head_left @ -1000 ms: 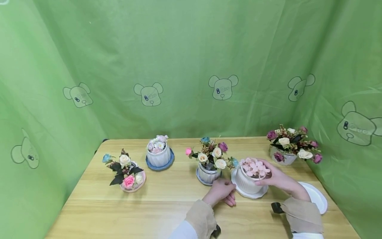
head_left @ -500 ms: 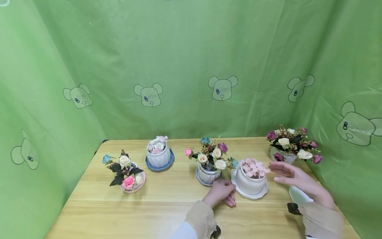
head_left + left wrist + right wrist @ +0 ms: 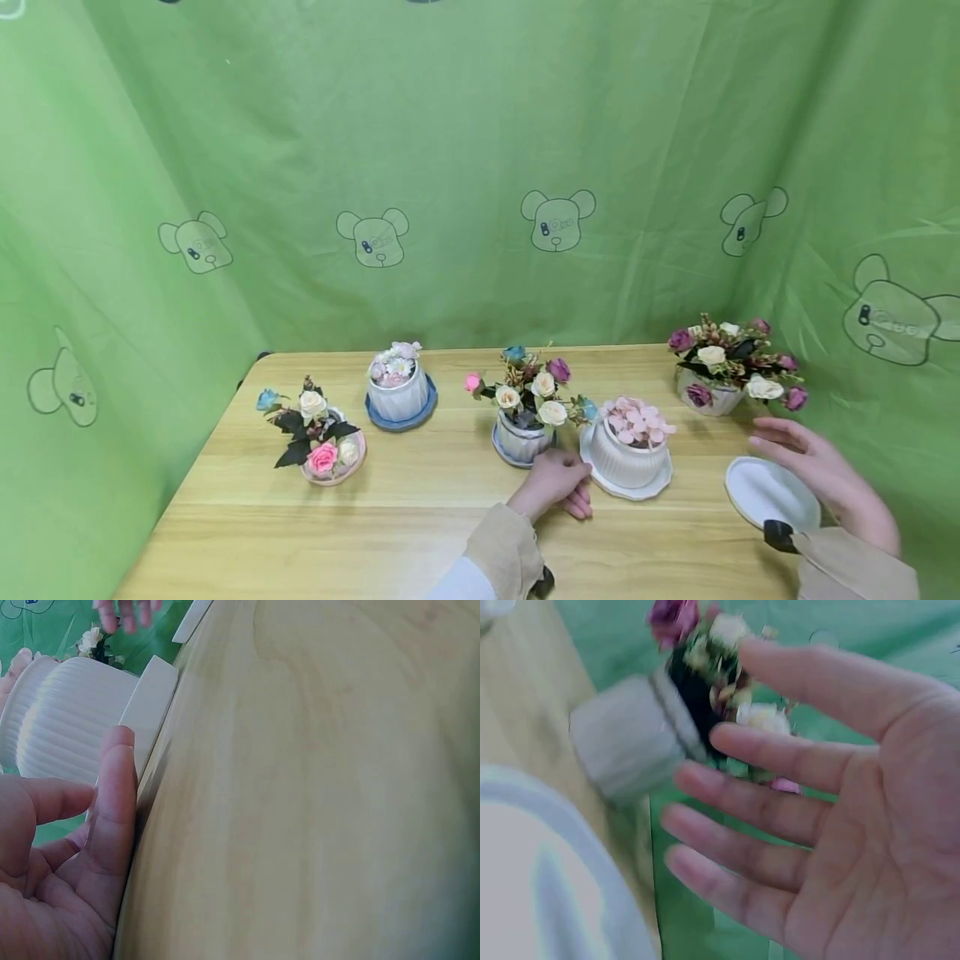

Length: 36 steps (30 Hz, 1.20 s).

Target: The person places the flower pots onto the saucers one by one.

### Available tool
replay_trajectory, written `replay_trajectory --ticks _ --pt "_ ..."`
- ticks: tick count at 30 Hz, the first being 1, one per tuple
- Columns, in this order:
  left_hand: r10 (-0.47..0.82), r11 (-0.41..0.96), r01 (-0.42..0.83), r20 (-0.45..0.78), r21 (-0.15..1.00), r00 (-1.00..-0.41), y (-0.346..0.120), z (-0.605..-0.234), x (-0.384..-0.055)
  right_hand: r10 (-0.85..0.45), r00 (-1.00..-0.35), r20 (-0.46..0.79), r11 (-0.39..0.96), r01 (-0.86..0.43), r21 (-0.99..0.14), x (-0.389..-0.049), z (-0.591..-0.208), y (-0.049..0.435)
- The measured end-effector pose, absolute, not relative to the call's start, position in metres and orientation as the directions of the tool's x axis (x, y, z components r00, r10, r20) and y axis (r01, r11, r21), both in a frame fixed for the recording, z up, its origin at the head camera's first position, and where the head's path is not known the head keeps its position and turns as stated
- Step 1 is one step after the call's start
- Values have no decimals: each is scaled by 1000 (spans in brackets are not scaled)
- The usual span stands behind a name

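At the rim of a white scalloped saucer (image 3: 628,492) my left hand (image 3: 553,485) pinches the edge between thumb and finger, its other fingers low by the table. On that saucer stands a ribbed white flowerpot (image 3: 630,458) with pink flowers (image 3: 639,421), upright; the left wrist view shows the pot (image 3: 71,712) beyond my fingers. My right hand (image 3: 825,475) is held with fingers spread and nothing in it, beside and partly over a second white saucer (image 3: 765,492). The right wrist view shows my palm (image 3: 870,817) with a rose pot (image 3: 630,735) behind it.
Purple and white roses fill a white pot (image 3: 708,396) at the back right. A pot of mixed roses (image 3: 522,437) stands on a blue-rimmed saucer left of the pink flowers. Further left are a pot on a blue saucer (image 3: 397,423) and one on a pink saucer (image 3: 337,477). Green curtain (image 3: 465,283) encloses the table.
My right hand has let go of the pink-flower pot and moved right and toward the table's right edge, uncovering the second white saucer. The left hand and the pots have stayed put.
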<state>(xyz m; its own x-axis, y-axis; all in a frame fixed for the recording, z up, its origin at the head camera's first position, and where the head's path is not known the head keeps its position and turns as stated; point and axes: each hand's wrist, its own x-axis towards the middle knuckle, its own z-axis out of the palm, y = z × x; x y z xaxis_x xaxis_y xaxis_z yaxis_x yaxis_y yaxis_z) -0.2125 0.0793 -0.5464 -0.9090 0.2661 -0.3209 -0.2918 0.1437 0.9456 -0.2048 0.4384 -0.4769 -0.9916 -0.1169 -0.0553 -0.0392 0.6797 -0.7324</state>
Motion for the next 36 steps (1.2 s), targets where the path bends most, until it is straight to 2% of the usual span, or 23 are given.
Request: replay_trajectory --ticks 4,10,19,26,36 --pt "269 139 -289 -317 947 -909 79 -547 -212 -42 -997 -66 771 9 -636 -205 -481 449" --pt "264 152 -284 -315 947 -912 80 -543 -210 -36 -988 -148 882 38 -470 -204 -484 457" --pt "260 181 -269 -310 946 -914 80 -543 -206 -40 -979 -201 902 51 -428 -204 -482 453" --pt "294 282 -216 -298 935 -908 77 -537 -195 -69 -979 -191 892 25 -451 -205 -483 447" --pt "423 292 -200 -314 935 -850 83 -525 -174 -116 -970 -216 868 7 -496 -208 -478 432"
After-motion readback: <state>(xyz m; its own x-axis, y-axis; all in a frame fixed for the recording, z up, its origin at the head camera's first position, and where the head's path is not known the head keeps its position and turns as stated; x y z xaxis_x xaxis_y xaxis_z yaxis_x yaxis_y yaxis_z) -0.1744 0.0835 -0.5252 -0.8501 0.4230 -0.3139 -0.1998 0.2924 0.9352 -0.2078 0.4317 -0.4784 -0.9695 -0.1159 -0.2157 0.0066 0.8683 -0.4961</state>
